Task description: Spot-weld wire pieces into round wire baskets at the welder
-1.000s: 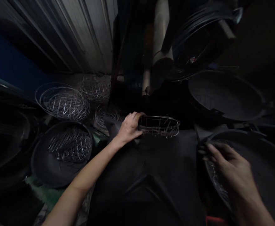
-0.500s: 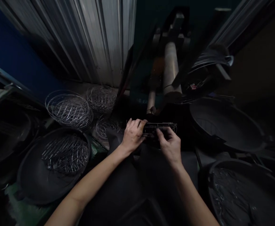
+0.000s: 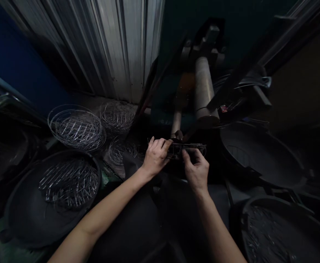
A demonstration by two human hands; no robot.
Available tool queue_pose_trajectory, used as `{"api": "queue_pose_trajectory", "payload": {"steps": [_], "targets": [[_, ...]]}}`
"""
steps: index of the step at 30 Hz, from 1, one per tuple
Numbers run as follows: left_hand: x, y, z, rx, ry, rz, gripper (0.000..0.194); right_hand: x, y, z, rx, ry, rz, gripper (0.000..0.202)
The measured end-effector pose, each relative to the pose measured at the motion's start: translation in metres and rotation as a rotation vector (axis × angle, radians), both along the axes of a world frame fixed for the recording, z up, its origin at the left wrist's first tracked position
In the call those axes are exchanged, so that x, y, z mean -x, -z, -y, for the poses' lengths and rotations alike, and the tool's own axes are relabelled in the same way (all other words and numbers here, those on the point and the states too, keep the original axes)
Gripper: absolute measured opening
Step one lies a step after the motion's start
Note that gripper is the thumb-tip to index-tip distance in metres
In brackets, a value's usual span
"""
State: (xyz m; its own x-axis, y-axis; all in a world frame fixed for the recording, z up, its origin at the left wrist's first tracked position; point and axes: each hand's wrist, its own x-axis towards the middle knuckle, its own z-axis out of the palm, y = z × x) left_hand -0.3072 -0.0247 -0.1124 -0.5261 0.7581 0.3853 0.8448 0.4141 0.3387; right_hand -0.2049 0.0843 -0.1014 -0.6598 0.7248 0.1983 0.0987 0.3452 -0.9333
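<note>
My left hand is closed on the left part of a wire rack, thumb and fingers at its upper edge. On the right, my right hand pinches the near side of the same rack. Thin metal wires make up the rack, held edge-on, so its full shape is hard to make out. Right behind it is the end of a lower metal rod of a machine; whether they touch, I cannot tell. A thicker metal cylinder slants down above, apart from the rack. Darkness hides much beneath my hands.
Round wire grids are stacked on the floor at left, near a corrugated metal wall. A dark basin holds more grids. At right stand another basin and a basin of small metal pieces.
The view has shifted slightly, so the machine sits lower in the picture. The rack now appears closer to the lower rod's end. Both hands keep their grip.
</note>
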Motion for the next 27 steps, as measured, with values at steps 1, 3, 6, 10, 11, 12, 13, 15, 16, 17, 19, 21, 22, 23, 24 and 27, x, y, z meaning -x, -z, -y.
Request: {"api": "queue_pose_trajectory", "payload": {"steps": [1, 3, 6, 10, 11, 12, 13, 15, 16, 17, 19, 21, 22, 23, 24, 27], "targets": [[0.001, 0.0, -0.001, 0.002, -0.001, 0.0, 0.053, 0.001, 0.001, -0.001, -0.003, 0.003, -0.002, 0.026], [0.003, 0.001, -0.003, 0.002, -0.004, -0.012, 0.053, 0.004, 0.002, -0.002, -0.009, 0.009, -0.004, 0.026], [0.007, 0.002, -0.006, -0.006, -0.009, -0.039, 0.054, 0.008, 0.003, -0.004, -0.015, 0.013, -0.016, 0.027], [0.01, 0.002, -0.007, -0.023, -0.012, -0.05, 0.054, 0.01, 0.004, -0.007, -0.019, 0.015, -0.026, 0.027], [0.011, 0.002, -0.007, -0.023, -0.009, -0.056, 0.054, 0.01, 0.005, -0.007, -0.018, 0.017, -0.026, 0.027], [0.011, 0.002, -0.007, -0.02, -0.005, -0.068, 0.055, 0.01, 0.006, -0.007, -0.017, 0.021, -0.028, 0.027], [0.012, 0.003, -0.007, -0.019, -0.002, -0.083, 0.055, 0.01, 0.006, -0.007, -0.013, 0.027, -0.031, 0.027], [0.014, 0.005, -0.008, -0.023, -0.001, -0.113, 0.053, 0.012, 0.008, -0.004, 0.019, 0.034, -0.041, 0.028], [0.015, 0.006, -0.009, -0.027, -0.006, -0.125, 0.05, 0.014, 0.007, -0.002, 0.037, 0.034, -0.043, 0.029], [0.017, 0.007, -0.01, -0.031, -0.011, -0.133, 0.048, 0.016, 0.006, 0.0, 0.045, 0.036, -0.039, 0.03], [0.019, 0.008, -0.011, -0.031, -0.014, -0.134, 0.046, 0.016, 0.0, 0.004, 0.024, 0.04, -0.021, 0.031], [0.02, 0.005, -0.009, -0.023, -0.004, -0.119, 0.05, 0.004, -0.008, 0.003, 0.005, 0.049, 0.003, 0.035], [0.02, 0.002, -0.007, -0.013, 0.003, -0.105, 0.052, -0.011, -0.011, 0.001, 0.0, 0.069, 0.023, 0.039], [0.018, -0.001, -0.003, 0.0, 0.009, -0.087, 0.054, -0.033, -0.013, -0.003, -0.008, 0.115, 0.06, 0.043], [0.013, -0.005, 0.001, 0.018, 0.016, -0.064, 0.055, -0.061, -0.012, -0.009, -0.02, 0.181, 0.121, 0.047], [-0.012, -0.018, 0.013, 0.108, 0.083, 0.028, 0.06, -0.169, 0.009, -0.042, -0.165, 0.538, 0.555, 0.048]]}}
